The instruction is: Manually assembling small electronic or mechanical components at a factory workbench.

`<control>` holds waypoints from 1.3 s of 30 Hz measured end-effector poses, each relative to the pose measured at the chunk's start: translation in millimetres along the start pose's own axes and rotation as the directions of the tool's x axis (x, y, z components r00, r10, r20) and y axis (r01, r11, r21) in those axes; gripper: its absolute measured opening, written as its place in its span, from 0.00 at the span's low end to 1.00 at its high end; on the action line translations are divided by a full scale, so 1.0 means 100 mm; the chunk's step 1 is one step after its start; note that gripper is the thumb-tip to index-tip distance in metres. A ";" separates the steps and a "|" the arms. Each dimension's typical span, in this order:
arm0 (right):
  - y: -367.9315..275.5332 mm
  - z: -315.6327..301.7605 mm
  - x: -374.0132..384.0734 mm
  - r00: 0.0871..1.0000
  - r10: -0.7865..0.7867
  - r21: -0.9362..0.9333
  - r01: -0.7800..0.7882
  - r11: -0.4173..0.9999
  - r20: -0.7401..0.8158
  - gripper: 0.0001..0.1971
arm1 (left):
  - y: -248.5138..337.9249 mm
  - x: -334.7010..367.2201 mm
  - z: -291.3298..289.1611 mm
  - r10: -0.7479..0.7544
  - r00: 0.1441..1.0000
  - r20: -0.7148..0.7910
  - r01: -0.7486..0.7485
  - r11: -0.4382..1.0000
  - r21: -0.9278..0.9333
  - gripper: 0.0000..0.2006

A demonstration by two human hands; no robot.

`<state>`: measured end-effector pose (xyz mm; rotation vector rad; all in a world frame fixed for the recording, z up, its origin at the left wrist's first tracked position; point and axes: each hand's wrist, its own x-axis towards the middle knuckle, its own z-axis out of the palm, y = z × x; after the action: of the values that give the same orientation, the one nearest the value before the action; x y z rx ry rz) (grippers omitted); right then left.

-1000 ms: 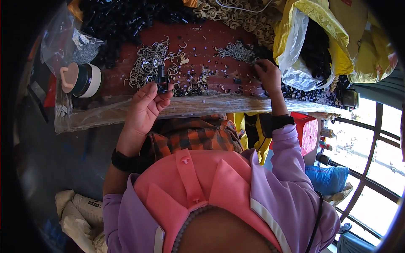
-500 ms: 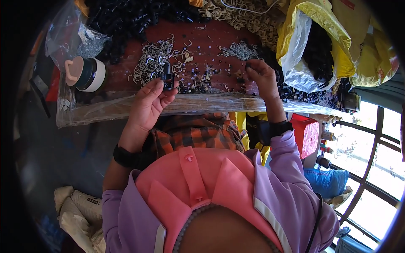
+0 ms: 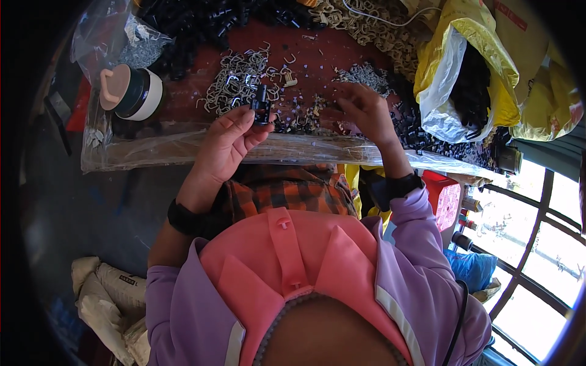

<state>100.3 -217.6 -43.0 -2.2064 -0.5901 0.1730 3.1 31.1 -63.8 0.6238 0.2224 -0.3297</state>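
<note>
A black plastic fitting (image 3: pixel 261 110) with a narrow upright stem is pinched between the thumb and fingers of my left hand (image 3: pixel 235 135), just above the table's near edge. Behind it lies a heap of bent silver metal hooks (image 3: pixel 235 76). My right hand (image 3: pixel 368 116) hovers over the table with its fingers bent and drawn together. Its fingertips are slightly blurred, and anything between them is too small to make out. Past that hand is a pile of small silver screws (image 3: pixel 366 76). A cream plastic piece (image 3: pixel 290 80) lies beside the hooks.
Black plastic parts (image 3: pixel 201 27) and beige clips (image 3: pixel 360 27) are heaped along the back. At the right stands a yellow bag (image 3: pixel 506 67) holding black parts. A lidded green-and-white container (image 3: pixel 139 94) lies left. Plastic film (image 3: pixel 183 146) covers the table's front edge.
My right hand has moved left, away from the screw pile's right side, toward the middle of the table. My left hand still holds the black fitting. The whole view has shifted slightly.
</note>
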 end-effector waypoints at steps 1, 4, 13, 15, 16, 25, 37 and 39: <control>-0.09 0.07 0.08 0.999 -0.047 -0.080 0.047 0.996 0.001 0.13 | 0.00 -0.01 0.00 0.003 1.000 -0.005 -0.003 1.000 -0.002 0.07; -0.19 0.33 0.34 0.968 -0.249 -0.228 0.249 0.942 0.026 0.13 | 0.00 0.00 0.04 0.004 1.000 -0.001 -0.004 1.000 0.000 0.07; -0.24 0.47 0.43 0.870 -0.458 -0.190 0.489 0.852 0.183 0.13 | -0.03 -0.03 0.03 0.072 0.997 -0.029 -0.072 0.997 -0.008 0.07; -0.21 0.40 0.35 0.895 -0.403 -0.187 0.436 0.880 0.192 0.14 | -0.04 -0.02 0.03 0.093 0.995 -0.032 -0.094 0.995 -0.034 0.07; -0.21 0.37 0.31 0.917 -0.345 -0.185 0.382 0.906 0.202 0.14 | -0.04 -0.02 0.02 0.091 0.995 -0.027 -0.092 0.995 -0.034 0.07; -0.37 0.66 0.42 0.811 -0.542 -0.489 0.573 0.657 0.222 0.09 | -0.06 -0.03 0.02 0.164 0.986 -0.022 -0.166 0.984 -0.067 0.07; -0.37 0.78 0.45 0.940 -0.327 -0.322 0.341 0.883 0.099 0.06 | -0.06 -0.06 0.01 0.191 0.981 -0.039 -0.194 0.976 -0.095 0.08; -0.38 0.72 0.43 0.974 -0.184 -0.059 0.192 0.980 0.131 0.06 | -0.05 -0.06 0.03 0.188 0.981 -0.052 -0.192 0.978 -0.087 0.08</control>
<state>102.3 -126.3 -57.8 -2.2042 -0.8833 0.1945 -3.9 26.7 -62.9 0.5572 0.2167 -0.1208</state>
